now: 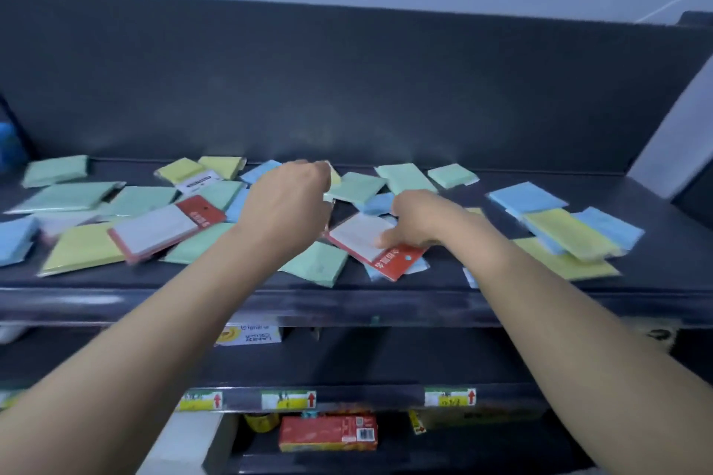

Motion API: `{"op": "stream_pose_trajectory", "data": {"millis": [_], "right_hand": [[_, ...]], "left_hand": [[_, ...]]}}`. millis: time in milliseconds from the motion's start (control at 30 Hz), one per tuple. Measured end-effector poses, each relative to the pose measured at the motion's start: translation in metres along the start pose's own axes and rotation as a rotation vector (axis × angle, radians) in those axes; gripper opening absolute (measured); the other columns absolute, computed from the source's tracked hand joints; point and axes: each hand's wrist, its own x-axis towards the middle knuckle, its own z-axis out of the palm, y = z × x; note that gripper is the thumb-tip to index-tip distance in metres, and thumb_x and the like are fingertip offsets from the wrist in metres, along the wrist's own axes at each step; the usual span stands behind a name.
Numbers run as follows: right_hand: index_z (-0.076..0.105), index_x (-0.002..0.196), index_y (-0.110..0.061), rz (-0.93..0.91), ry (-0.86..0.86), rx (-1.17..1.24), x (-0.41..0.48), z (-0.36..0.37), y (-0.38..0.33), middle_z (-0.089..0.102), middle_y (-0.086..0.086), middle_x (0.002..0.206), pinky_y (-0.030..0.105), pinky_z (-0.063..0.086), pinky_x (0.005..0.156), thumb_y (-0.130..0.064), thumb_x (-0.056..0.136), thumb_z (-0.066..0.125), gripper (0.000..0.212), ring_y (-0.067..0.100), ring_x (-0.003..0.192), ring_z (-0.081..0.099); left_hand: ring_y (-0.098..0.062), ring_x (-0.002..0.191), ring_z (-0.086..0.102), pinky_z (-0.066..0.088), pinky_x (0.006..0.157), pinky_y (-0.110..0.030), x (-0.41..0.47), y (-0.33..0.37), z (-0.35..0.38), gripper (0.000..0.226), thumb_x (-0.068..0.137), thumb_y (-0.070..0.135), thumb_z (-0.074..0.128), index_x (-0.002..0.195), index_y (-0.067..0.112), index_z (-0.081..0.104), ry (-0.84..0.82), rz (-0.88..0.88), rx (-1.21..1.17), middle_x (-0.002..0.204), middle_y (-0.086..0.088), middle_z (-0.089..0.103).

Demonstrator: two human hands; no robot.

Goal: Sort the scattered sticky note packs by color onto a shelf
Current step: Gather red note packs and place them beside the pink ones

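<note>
Several sticky note packs lie scattered on the dark shelf (115, 305): green ones (65, 197), blue ones (526, 197) and yellow ones (85, 247). A red-and-white pack (154, 227) lies left of centre. My right hand (420, 220) grips a second red-and-white pack (359, 233) at mid-shelf, its thumb on the white face. Over the middle packs, my left hand (285, 204) has its fingers curled downward. A yellow sliver (335, 174) shows past its knuckles. Whether that hand holds anything is hidden.
A dark back panel (347, 89) rises behind the shelf. A pale slanted panel (671, 143) stands at the right end. Below are lower shelves with price labels (288, 399), a red box (328, 432) and a white box (185, 443).
</note>
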Motion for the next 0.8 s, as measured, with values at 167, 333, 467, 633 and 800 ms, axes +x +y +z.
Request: {"op": "stream_pose_trajectory", "data": {"millis": [167,333,467,633,800], "right_hand": [[0.054,0.091,-0.012,0.097,-0.129,-0.064,0.018,0.006,-0.01,0.058,0.003,0.085,0.027,0.038,0.063,-0.055,0.081,0.065,0.047,0.021,0.078,0.054],[0.052,0.082,-0.01,0.055,-0.127,-0.114,0.021,-0.01,-0.013,0.058,0.004,0.082,0.028,0.041,0.065,-0.046,0.081,0.07,0.041,0.022,0.076,0.055],[0.05,0.062,-0.008,-0.031,-0.005,-0.101,0.024,-0.036,-0.02,0.057,0.007,0.067,0.026,0.041,0.054,-0.024,0.082,0.072,0.034,0.019,0.053,0.05],[0.054,0.076,-0.008,-0.192,0.235,0.067,0.031,-0.058,-0.028,0.058,0.007,0.07,0.025,0.033,0.048,-0.016,0.083,0.062,0.013,0.024,0.06,0.051],[0.052,0.097,-0.007,-0.345,0.303,0.273,0.04,-0.056,-0.056,0.062,0.01,0.092,0.037,0.049,0.061,-0.025,0.091,0.057,0.02,0.03,0.08,0.065]], "left_hand": [[-0.032,0.089,0.056,0.046,0.07,-0.036,-0.003,-0.014,0.009,0.017,0.088,0.016,0.055,0.103,0.008,0.056,-0.039,-0.069,0.021,0.097,-0.009,0.061],[-0.031,0.088,0.057,0.045,0.069,-0.035,-0.009,-0.011,0.012,0.018,0.089,0.018,0.054,0.103,0.007,0.055,-0.057,-0.092,0.061,0.098,-0.008,0.061],[-0.032,0.087,0.058,0.046,0.067,-0.034,-0.008,-0.015,0.008,0.017,0.088,0.02,0.054,0.1,0.009,0.056,-0.061,-0.146,0.072,0.096,-0.008,0.063],[-0.031,0.091,0.057,0.048,0.073,-0.036,-0.014,-0.027,0.003,0.017,0.088,0.02,0.055,0.1,0.01,0.057,-0.088,-0.281,0.04,0.098,-0.008,0.063],[-0.027,0.089,0.055,0.046,0.074,-0.035,-0.025,-0.071,-0.004,0.013,0.089,0.02,0.054,0.097,0.01,0.058,-0.098,-0.441,0.025,0.099,-0.007,0.063]]}}
